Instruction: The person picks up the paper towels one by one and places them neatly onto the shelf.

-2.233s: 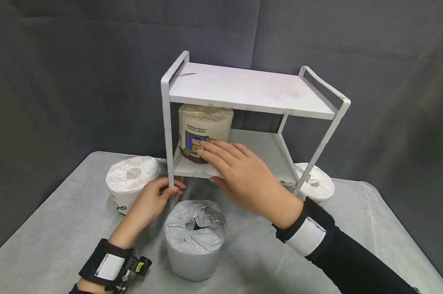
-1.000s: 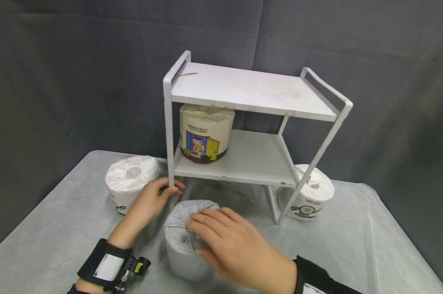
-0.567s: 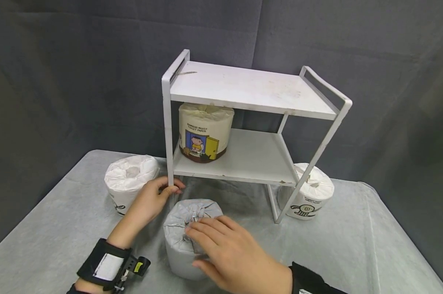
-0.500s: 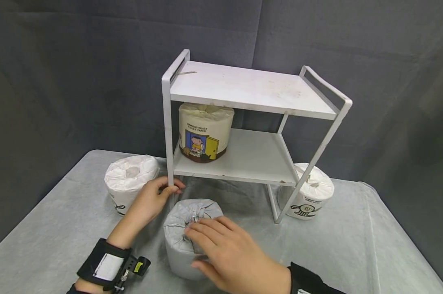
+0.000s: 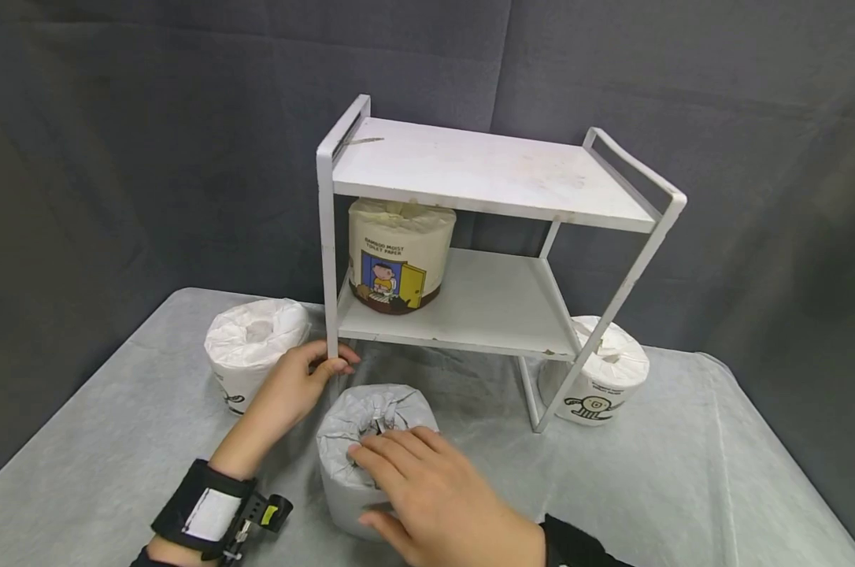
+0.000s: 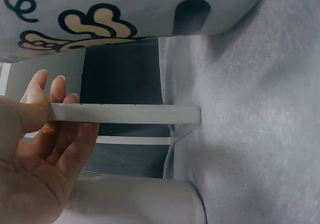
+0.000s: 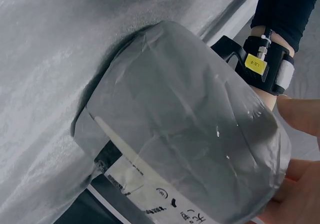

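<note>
With thumb and fingers, my left hand [image 5: 293,386] grips the front left post [image 6: 135,114] of a white two-tier shelf rack [image 5: 470,169]. My right hand [image 5: 434,492] lies over the right side of a grey-wrapped toilet roll [image 5: 349,500] standing in front of the rack. Its fingers reach across the roll's crumpled top toward the core hole, and the thumb is lower, by the near side. In the right wrist view, fingertips [image 7: 295,189] are right at the top edge of that roll. A cream toilet roll [image 5: 399,252] with a cartoon print stands on the lower shelf, at the left.
A white-wrapped toilet roll [image 5: 253,346] stands left of the rack, close to my left hand. Another white roll [image 5: 605,374] with a dog drawing is behind the right leg. Grey cloth [image 5: 654,480] covers the table, with a dark curtain [image 5: 186,142] behind.
My right hand has come down from in front of the cream roll to the top of the grey roll, then shifted slightly left. The left hand keeps its grip on the post.
</note>
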`<action>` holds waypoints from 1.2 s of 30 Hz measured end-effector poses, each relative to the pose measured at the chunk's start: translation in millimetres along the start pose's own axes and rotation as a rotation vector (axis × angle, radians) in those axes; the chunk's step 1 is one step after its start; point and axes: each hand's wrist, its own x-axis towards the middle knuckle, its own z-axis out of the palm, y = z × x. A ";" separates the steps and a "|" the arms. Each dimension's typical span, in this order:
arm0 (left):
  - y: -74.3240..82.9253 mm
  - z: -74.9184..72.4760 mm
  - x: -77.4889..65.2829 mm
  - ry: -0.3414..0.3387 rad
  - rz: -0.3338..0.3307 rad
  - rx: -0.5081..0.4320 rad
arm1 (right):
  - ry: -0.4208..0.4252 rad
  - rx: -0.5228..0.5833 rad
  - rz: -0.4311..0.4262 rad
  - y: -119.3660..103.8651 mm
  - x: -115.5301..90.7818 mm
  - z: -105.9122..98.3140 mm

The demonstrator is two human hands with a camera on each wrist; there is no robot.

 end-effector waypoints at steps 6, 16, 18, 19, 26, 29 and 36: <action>0.4 0.4 -0.8 0.004 -0.001 0.006 | 0.003 0.030 0.018 -1.3 0.2 3.2; 0.1 -0.1 -0.7 -0.002 0.001 0.004 | 0.076 0.040 0.025 1.0 2.2 7.1; 0.2 0.0 -0.7 -0.002 0.002 0.005 | 0.075 0.047 0.027 0.7 2.5 7.0; 0.3 0.0 -0.7 -0.002 0.002 0.005 | 0.075 0.051 0.029 0.5 2.7 6.9; 0.2 0.4 -0.9 -0.001 0.002 0.007 | 0.055 0.087 0.056 -0.1 4.1 4.1; -0.4 0.5 -1.1 -0.001 0.000 0.007 | 0.035 0.097 0.067 -0.7 5.7 1.3; -0.9 0.5 -0.6 -0.002 0.006 0.000 | -0.025 0.063 0.093 -2.2 14.2 -8.6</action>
